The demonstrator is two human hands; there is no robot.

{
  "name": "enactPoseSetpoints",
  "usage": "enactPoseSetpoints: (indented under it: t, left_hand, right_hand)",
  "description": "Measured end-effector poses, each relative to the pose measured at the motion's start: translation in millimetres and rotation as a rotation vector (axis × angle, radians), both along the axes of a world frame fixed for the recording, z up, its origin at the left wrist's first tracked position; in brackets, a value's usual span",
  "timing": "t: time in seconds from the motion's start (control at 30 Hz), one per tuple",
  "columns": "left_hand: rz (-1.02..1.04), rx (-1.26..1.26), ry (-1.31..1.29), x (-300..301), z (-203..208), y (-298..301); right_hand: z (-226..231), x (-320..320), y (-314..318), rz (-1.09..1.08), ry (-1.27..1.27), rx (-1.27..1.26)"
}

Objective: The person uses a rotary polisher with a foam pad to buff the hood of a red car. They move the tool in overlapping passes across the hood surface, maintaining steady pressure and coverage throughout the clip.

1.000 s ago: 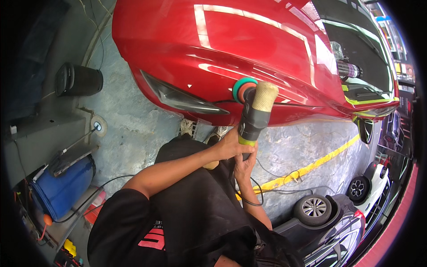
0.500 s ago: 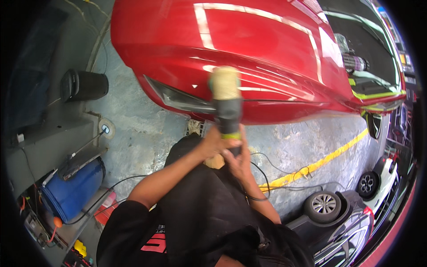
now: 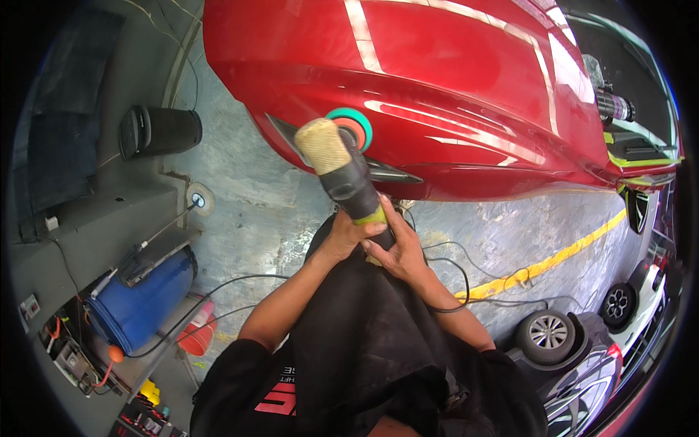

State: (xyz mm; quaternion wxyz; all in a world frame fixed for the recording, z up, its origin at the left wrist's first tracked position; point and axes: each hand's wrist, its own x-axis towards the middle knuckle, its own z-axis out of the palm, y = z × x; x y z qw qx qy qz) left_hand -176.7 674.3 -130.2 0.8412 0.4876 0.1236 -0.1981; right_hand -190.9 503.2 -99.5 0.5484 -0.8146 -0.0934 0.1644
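Fingers of left hand (image 3: 344,234) and right hand (image 3: 393,251) clamped around black polishing machine (image 3: 349,182) with woolly tan pad. Glossy red car body (image 3: 466,87) at 12 o'clock; blue plastic drum (image 3: 142,302) at 9 o'clock.

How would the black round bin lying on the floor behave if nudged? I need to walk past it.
The black bin lies on its side on the concrete floor, so it would probably roll. It looks like thin plastic and nothing shows inside it, so it is likely light. It does not look fragile.
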Motion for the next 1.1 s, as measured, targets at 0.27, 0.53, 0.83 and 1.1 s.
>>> enactPoseSetpoints:
  t: [0.27,0.53,0.83,1.1]
  left_hand:
    - [0.157,-0.182,-0.039,19,-22,52]
    - [0.312,-0.244,-0.048,46,-37,110]
    - [0.399,-0.256,-0.086,77,-50,178]
    - [0.439,-0.205,-0.173,118,-60,231]
  right_hand:
    - [-7,34,59,0.131,-0.022,-0.147]
    - [-13,72,124,0.146,-0.073,-0.102]
    - [-26,111,196,0.219,-0.144,-0.164]
    - [-33,149,250,0.204,-0.176,-0.152]
